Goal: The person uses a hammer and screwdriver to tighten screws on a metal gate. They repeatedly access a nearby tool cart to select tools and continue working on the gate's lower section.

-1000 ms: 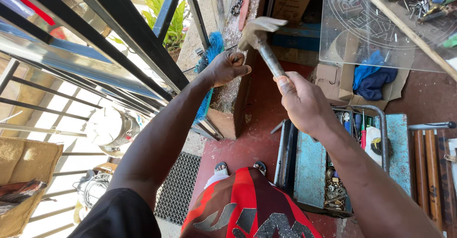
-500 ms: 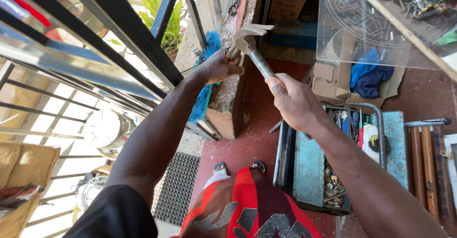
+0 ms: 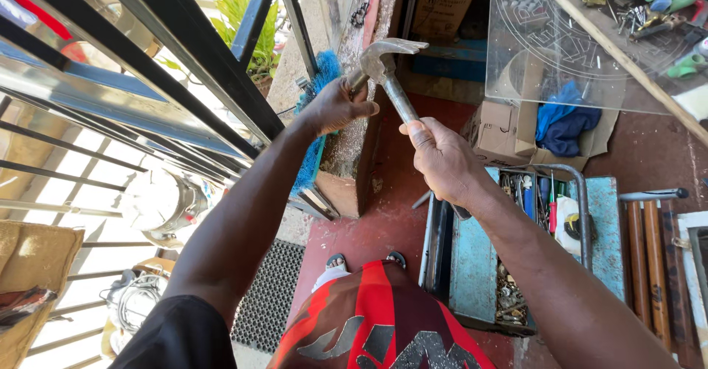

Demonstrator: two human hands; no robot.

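While the right hand [image 3: 442, 159] wraps its fingers [image 3: 422, 139] tightly round the handle of a claw hammer [image 3: 389, 70], the left hand [image 3: 335, 107] is clenched close under the hammer's head, at the top edge of a rough concrete ledge [image 3: 358, 144]. Whatever the left hand pinches there is too small and too hidden to make out. The hammer stands raised over that ledge, head uppermost, its claw pointing right and its handle slanting down to the right hand.

Compared with half a second ago, the hammer head is sharp rather than blurred and sits a little lower, just above the left fist instead of up against the wall. The right hand has come slightly nearer the left one, and both forearms reach out from much the same places as before. A second ago the head leaned further toward the right; now it is closer to upright over the left hand.

A blue brush [image 3: 317, 118] lies against the ledge behind the left wrist. On the red floor [image 3: 391, 214] to the right stands an open blue metal toolbox [image 3: 472, 266] with screwdrivers and small hardware in its trays, just below the right forearm. Behind it sits a cardboard box [image 3: 501, 133] with a blue cloth [image 3: 564, 126] on it. Black metal window bars [image 3: 184, 81] fill the left side, and a dark perforated mat [image 3: 269, 295] lies on the floor near the person's feet.
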